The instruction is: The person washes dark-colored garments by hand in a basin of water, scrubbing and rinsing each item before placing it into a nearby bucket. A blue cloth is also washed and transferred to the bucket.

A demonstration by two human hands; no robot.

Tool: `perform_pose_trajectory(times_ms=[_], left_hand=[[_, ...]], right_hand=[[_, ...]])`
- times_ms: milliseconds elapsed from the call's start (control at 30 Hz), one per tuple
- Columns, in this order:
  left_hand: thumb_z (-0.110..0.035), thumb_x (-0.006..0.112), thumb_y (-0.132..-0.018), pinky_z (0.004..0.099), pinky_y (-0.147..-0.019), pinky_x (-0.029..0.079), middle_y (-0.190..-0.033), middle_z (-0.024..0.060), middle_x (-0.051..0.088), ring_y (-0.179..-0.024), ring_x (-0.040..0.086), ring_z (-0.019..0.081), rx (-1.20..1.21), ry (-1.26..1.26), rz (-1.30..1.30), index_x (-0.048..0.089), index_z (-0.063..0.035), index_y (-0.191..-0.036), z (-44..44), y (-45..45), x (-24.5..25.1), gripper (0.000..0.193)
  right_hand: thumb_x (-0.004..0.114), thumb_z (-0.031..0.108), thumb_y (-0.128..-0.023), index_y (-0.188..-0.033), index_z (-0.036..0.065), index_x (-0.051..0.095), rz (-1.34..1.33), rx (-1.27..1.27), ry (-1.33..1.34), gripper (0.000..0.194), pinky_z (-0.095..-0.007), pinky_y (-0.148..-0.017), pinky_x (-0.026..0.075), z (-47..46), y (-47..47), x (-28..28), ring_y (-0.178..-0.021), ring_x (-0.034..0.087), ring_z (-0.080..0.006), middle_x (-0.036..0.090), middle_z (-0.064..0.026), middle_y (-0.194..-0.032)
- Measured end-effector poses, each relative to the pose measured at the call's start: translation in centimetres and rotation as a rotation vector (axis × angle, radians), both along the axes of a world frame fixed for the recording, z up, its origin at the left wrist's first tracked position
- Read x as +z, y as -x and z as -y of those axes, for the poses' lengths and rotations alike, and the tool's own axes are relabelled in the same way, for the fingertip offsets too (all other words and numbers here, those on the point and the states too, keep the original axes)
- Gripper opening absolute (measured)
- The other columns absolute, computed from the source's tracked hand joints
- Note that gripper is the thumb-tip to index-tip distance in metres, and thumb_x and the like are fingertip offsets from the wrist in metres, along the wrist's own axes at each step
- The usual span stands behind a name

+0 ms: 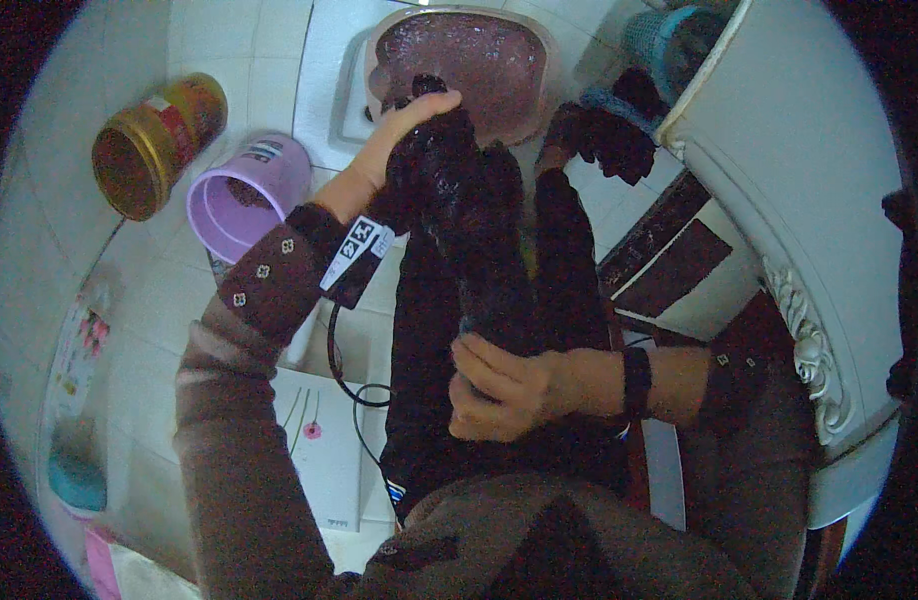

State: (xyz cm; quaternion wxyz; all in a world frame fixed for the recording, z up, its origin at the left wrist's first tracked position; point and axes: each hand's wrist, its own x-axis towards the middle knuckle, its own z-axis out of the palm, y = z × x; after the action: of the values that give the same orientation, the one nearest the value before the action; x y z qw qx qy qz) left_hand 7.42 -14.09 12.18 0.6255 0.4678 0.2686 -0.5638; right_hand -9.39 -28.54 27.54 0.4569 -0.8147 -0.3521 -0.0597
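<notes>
A dark, shaggy item, fur or fabric that I cannot tell apart, (466, 217) stretches between my two hands over my lap. My left hand (421, 124) grips its far end, thumb on top, beside the near rim of a basin. My right hand (504, 386) is closed at its near end, close to my body, with a black band on the wrist. Beyond my left hand stands the plastic basin (538, 112), holding brownish, glinting liquid. A small black device with a marked white face (358, 259) sits at my left wrist, and a black cable runs down from it.
At the left, a lilac bucket (286, 169) and a golden-brown bucket (193, 120) stand on the tiled floor. A teal basket (646, 37) is at the far right. White furniture with a carved edge (808, 345) borders the right side. A white box with a printed flower (331, 465) lies lower left.
</notes>
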Motion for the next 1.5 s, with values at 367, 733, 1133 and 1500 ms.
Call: perform_pose_trajectory(times_ms=[367, 733, 1133, 1500], left_hand=[[-0.036, 0.074, -0.081, 0.0310, -0.068, 0.054, -0.083, 0.0067, 0.067, -0.072, 0.066, 0.0182, 0.102, -0.032, -0.051, 0.066, -0.0031, -0.099, 1.8, -1.6, -2.1, 0.038], [-0.037, 0.078, -0.077, 0.0308, -0.072, 0.052, -0.087, 0.0059, 0.067, -0.075, 0.065, 0.0174, 0.079, -0.046, 0.121, 0.067, -0.0025, -0.097, 3.5, -2.2, -4.5, 0.041], [-0.041, 0.077, -0.079, 0.0341, -0.080, 0.053, -0.099, 0.0074, 0.067, -0.088, 0.065, 0.0198, 0.156, -0.034, -0.041, 0.065, -0.0043, -0.108, 3.5, -1.8, -2.5, 0.048], [-0.058, 0.074, -0.078, 0.0407, -0.099, 0.047, -0.137, 0.0153, 0.052, -0.123, 0.053, 0.0275, -0.134, -0.123, 0.105, 0.038, -0.0044, -0.146, 1.3, -0.4, -1.4, 0.094]], right_hand=[[0.056, 0.024, -0.082, -0.086, 0.006, 0.062, 0.065, 0.119, 0.204, 0.020, -0.0502, -0.085, 0.053, -2.2, -0.8, -4.7, -0.087, 0.063, -0.0310, 0.059, -0.0089, -0.085], [0.054, 0.022, -0.087, -0.090, 0.000, 0.063, 0.164, 0.238, 0.437, 0.024, -0.0510, -0.078, 0.056, -4.1, -0.3, -8.9, -0.089, 0.063, -0.0318, 0.062, -0.0112, -0.089], [0.054, 0.020, -0.088, -0.091, -0.003, 0.065, 0.166, 0.345, 0.379, 0.026, -0.0482, -0.076, 0.056, -3.6, 0.3, -9.4, -0.086, 0.063, -0.0302, 0.061, -0.0102, -0.084], [0.055, 0.020, -0.087, -0.083, 0.003, 0.069, 0.144, 0.543, 0.321, 0.022, -0.0447, -0.074, 0.057, -2.4, -0.4, -8.7, -0.081, 0.063, -0.0261, 0.062, -0.0069, -0.083]])
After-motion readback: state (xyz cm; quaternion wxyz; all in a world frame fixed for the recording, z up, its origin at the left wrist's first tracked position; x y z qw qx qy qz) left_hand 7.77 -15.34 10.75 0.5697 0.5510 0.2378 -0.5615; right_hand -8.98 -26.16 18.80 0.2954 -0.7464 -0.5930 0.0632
